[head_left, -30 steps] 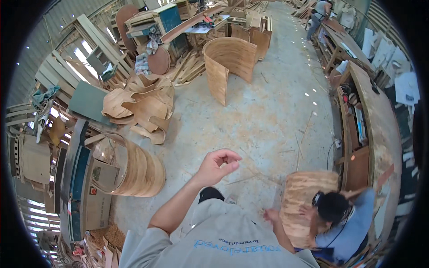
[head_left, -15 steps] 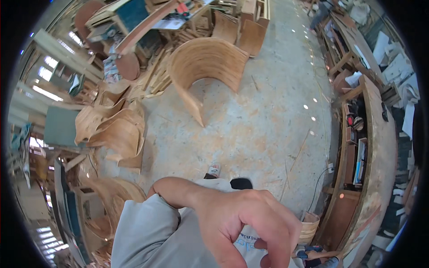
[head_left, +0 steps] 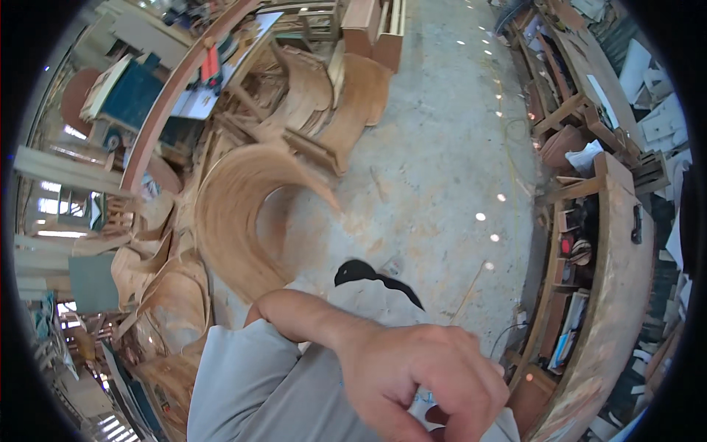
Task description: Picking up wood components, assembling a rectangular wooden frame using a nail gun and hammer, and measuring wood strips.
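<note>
My left hand point(head_left: 434, 372) is raised in front of my grey shirt point(head_left: 258, 394), the forearm crossing from the left. Its fingers curl toward the thumb, leaving a gap through which shirt shows. The fingertips are partly hidden, so I cannot make out what they hold, if anything. My right hand does not show. Ahead on the left, a large curved wooden panel point(head_left: 228, 214) stands on the floor, apart from my hand. A dark shape, perhaps a shoe or trouser leg point(head_left: 357, 271), appears below me.
Curved wooden pieces point(head_left: 177, 291) crowd the left. More bent panels point(head_left: 361, 96) and a table point(head_left: 195, 103) lie ahead. A long wooden bench point(head_left: 622, 295) with shelves lines the right, beside the concrete floor point(head_left: 434, 162) with sawdust patches.
My viewpoint has moved forward, bringing the large curved panel nearer and lower to the left. The left hand keeps its curled pose. The striped white shoe is no longer visible.
</note>
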`<state>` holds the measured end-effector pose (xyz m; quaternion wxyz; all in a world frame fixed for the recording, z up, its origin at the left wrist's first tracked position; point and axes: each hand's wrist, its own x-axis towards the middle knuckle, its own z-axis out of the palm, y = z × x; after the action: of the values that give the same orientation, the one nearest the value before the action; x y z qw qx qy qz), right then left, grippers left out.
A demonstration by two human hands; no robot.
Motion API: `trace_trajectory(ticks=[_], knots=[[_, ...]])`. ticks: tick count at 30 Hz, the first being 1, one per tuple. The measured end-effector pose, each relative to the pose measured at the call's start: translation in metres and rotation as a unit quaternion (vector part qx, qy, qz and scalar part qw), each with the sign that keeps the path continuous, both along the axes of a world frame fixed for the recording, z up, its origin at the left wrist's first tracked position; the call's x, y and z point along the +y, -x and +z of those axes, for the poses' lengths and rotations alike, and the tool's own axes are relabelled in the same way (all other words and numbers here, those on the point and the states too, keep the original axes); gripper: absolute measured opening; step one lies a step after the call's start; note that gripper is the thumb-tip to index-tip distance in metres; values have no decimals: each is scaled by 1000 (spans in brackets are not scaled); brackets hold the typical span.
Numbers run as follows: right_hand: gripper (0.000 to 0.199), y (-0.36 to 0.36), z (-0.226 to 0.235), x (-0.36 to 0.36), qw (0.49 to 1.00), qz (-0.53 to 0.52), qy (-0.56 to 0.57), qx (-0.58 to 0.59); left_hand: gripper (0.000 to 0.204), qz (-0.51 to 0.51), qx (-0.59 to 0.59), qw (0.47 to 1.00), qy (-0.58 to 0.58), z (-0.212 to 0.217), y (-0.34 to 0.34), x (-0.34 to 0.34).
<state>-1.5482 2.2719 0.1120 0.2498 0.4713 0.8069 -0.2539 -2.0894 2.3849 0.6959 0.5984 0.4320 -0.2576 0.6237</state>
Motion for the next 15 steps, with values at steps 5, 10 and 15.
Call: trace_trajectory(ticks=[5,10,15], knots=[[24,174,171,398,790,-533,58,297,18,14,9,1000,17,-4,48,206],[27,257,179,642,753,-538,29,379,20,18,2,999,34,-28,84,438],[16,277,113,758,788,-507,171,304,21,-3,54,998,-34,-9,149,681]])
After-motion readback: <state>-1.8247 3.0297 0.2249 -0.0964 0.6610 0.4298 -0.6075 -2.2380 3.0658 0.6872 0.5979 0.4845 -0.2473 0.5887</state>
